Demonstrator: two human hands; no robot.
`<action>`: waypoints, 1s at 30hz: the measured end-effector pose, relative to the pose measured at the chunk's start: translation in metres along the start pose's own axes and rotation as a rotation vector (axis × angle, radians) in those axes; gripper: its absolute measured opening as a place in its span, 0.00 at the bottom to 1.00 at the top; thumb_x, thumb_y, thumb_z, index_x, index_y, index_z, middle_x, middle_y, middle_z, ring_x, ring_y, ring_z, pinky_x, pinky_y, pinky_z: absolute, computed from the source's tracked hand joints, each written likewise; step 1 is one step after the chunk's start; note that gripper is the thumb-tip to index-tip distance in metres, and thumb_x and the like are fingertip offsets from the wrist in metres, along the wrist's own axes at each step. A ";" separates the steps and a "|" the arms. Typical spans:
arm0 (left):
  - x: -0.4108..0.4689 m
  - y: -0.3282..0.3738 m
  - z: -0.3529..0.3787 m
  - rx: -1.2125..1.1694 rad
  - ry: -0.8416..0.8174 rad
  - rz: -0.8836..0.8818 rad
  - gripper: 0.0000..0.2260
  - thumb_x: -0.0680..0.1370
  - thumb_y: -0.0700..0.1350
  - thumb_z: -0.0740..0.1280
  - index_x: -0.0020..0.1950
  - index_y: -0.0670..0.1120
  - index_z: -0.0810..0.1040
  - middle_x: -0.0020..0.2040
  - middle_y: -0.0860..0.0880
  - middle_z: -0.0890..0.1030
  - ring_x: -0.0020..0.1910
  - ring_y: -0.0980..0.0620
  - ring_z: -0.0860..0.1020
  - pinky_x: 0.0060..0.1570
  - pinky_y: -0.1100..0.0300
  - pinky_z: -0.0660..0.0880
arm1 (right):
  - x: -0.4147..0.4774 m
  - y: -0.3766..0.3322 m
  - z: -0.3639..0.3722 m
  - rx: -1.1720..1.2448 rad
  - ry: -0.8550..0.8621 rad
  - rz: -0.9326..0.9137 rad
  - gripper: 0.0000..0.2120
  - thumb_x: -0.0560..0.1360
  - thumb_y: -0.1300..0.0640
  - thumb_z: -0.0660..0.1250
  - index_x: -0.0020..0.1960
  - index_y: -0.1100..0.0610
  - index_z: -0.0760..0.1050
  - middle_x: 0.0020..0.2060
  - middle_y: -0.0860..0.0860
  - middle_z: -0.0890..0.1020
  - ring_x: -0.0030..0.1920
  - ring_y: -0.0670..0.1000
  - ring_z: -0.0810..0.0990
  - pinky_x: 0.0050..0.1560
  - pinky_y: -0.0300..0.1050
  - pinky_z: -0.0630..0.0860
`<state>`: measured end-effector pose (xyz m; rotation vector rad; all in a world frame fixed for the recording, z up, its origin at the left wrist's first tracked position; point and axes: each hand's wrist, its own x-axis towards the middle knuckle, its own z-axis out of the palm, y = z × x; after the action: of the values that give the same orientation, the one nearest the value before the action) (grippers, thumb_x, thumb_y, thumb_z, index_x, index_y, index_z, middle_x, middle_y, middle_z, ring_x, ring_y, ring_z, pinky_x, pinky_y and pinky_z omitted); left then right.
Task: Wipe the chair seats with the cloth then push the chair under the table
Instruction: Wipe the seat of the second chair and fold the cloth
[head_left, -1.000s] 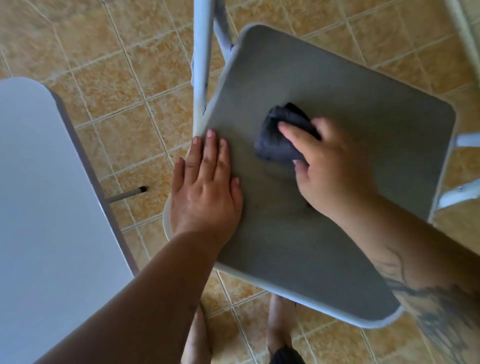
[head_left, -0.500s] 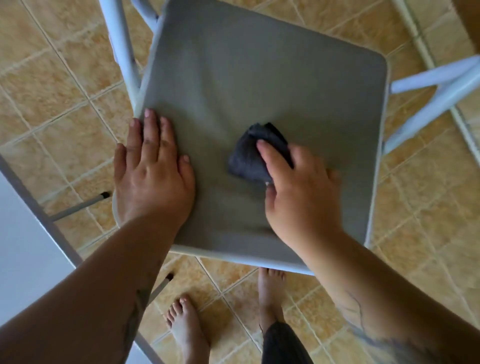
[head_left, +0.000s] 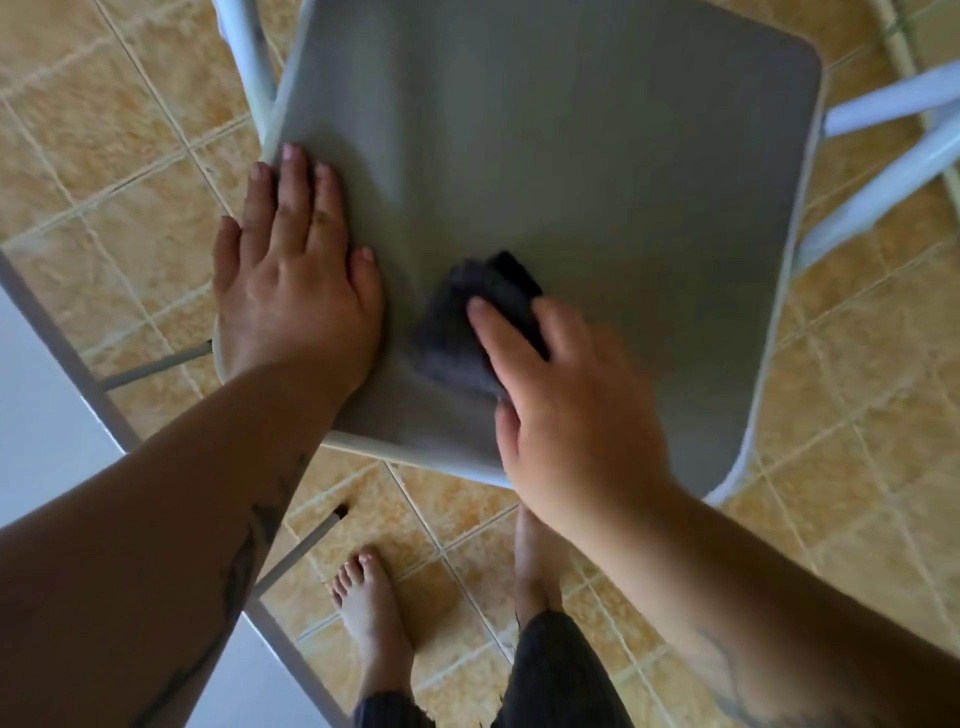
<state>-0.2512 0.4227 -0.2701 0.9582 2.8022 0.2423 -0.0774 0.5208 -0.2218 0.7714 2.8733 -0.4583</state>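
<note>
A grey chair seat (head_left: 597, 156) fills the upper middle of the head view, with white metal legs (head_left: 883, 182) at its right. My right hand (head_left: 566, 410) presses a crumpled dark cloth (head_left: 457, 332) onto the seat near its front edge, fingers curled over it. My left hand (head_left: 291, 280) lies flat, fingers together, on the seat's front left corner, just left of the cloth. The white table (head_left: 47, 415) with a grey rim runs along the left edge, beside the chair.
Tan tiled floor (head_left: 104, 156) surrounds the chair. My bare feet (head_left: 371, 618) stand just in front of the seat. Thin table legs (head_left: 306, 545) slant over the floor between the table edge and the chair.
My right hand has dragged the cloth from the seat's middle toward the front edge and closer to my left hand. The view shifted, so the seat sits higher in frame.
</note>
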 end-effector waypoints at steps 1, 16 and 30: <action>0.000 0.001 0.000 -0.005 -0.003 -0.005 0.28 0.80 0.52 0.54 0.79 0.46 0.56 0.80 0.47 0.54 0.79 0.45 0.53 0.74 0.44 0.52 | -0.033 0.011 -0.004 -0.017 -0.032 -0.011 0.31 0.70 0.54 0.62 0.73 0.48 0.64 0.60 0.55 0.73 0.51 0.60 0.75 0.47 0.56 0.76; 0.002 -0.025 -0.031 -0.259 -0.145 -0.092 0.25 0.82 0.42 0.53 0.79 0.45 0.54 0.80 0.47 0.54 0.79 0.47 0.51 0.76 0.51 0.51 | 0.018 -0.002 0.003 -0.013 0.069 -0.074 0.30 0.70 0.55 0.63 0.72 0.48 0.66 0.62 0.56 0.73 0.52 0.63 0.75 0.47 0.54 0.75; -0.006 -0.040 -0.044 -0.345 -0.344 -0.432 0.22 0.83 0.46 0.54 0.78 0.54 0.60 0.72 0.43 0.71 0.65 0.38 0.73 0.60 0.57 0.69 | 0.104 -0.018 0.005 0.043 0.224 0.146 0.28 0.72 0.55 0.62 0.72 0.48 0.66 0.63 0.58 0.70 0.60 0.63 0.71 0.57 0.53 0.70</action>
<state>-0.2791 0.3831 -0.2350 0.2753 2.4557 0.4330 -0.1757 0.5525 -0.2425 1.0962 2.9871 -0.4418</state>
